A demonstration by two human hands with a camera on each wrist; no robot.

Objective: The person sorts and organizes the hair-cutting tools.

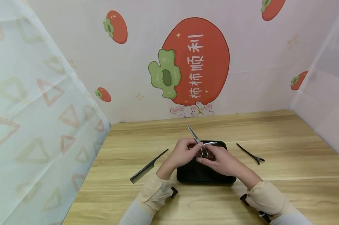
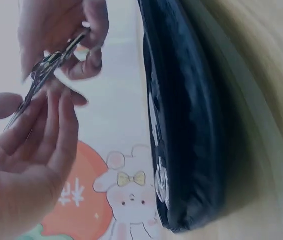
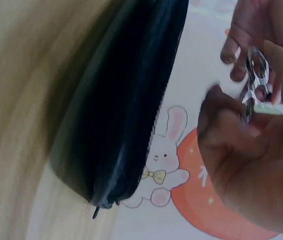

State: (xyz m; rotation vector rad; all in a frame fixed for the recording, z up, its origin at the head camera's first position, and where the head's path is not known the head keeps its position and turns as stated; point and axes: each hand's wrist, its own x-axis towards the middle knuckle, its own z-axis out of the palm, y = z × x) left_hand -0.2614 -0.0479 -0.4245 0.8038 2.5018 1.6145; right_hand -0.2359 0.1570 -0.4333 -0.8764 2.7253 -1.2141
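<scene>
A pair of silver scissors is held up over a black zippered case, its blades spread apart. My left hand pinches the scissors between thumb and fingers near where the blades cross. At the finger rings, my right hand holds the handles between thumb and fingers. In the left wrist view the scissors stretch between both hands, above the level of the table. Something dark red shows beneath my fingers, mostly hidden by them. Silver items show along the case's inner side.
To the left of the case lies a black rat-tail comb, its tail pointing away. A black hair clip lies to the right. The wooden table meets a printed backdrop at its far edge.
</scene>
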